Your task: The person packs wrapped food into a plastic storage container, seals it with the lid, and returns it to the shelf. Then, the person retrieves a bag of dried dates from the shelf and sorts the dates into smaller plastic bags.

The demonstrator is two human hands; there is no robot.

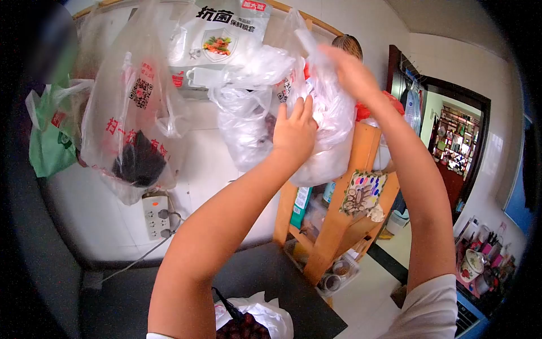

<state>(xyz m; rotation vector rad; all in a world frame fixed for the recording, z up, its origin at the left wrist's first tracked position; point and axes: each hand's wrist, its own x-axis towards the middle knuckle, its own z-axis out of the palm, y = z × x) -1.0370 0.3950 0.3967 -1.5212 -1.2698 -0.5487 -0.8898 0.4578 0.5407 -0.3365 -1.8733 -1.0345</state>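
A white translucent plastic bag (330, 155), bulging with contents, hangs against the wall. My left hand (295, 129) lies on its left side with the fingers spread. At the bag's gathered top is my right hand (354, 76), its fingers smeared by motion, so their grip is unclear. A pale strip (306, 40) stands up beside those fingers. Just left of my left hand hangs another filled plastic bag (240, 121). Above it is a printed pack of cling film covers (217, 37) with a vegetable picture.
A large clear bag (135, 107) with something dark inside and a green bag (53, 133) hang at left, above a power strip (157, 214). A wooden shelf (333, 226) stands below right. On the dark surface (180, 294) sits a bag of dark red fruit (245, 327).
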